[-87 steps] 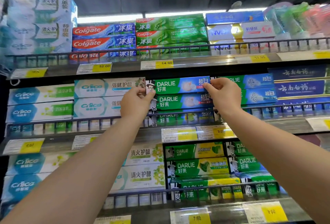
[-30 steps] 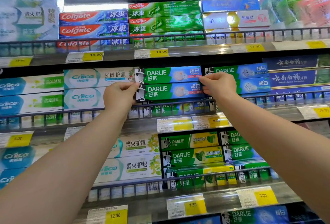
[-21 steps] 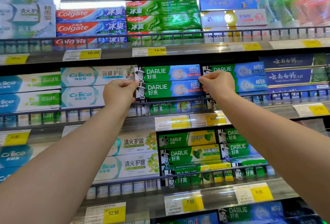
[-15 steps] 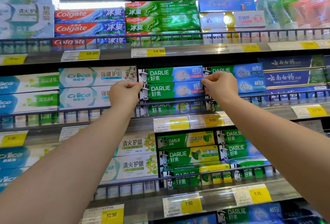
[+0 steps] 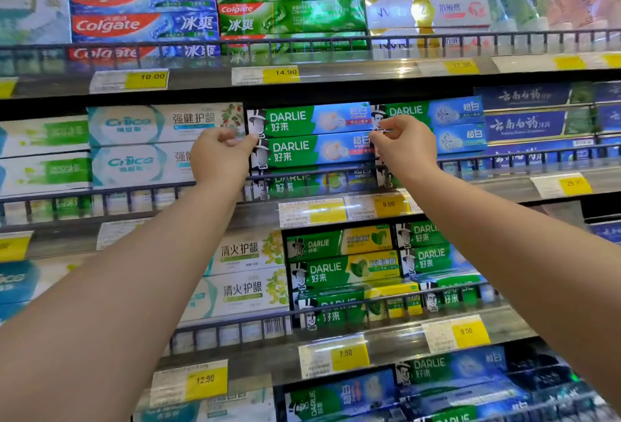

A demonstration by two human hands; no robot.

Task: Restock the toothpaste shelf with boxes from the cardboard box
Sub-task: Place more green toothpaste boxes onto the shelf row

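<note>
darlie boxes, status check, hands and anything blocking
Left hand and right hand at either end of the Darlie boxes, fingers curled at the ends. Boxes stacked level behind the shelf rail. Nothing in the way.

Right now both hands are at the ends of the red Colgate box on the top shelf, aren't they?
Not quite. The head view shows the left hand and right hand at the ends of a green-and-blue Darlie box on the second shelf, below the Colgate boxes.

Both bare arms stretched up and forward, left hand [image 5: 220, 156] and right hand [image 5: 405, 146] level, fingers curled, thumbs pinching inward
</note>
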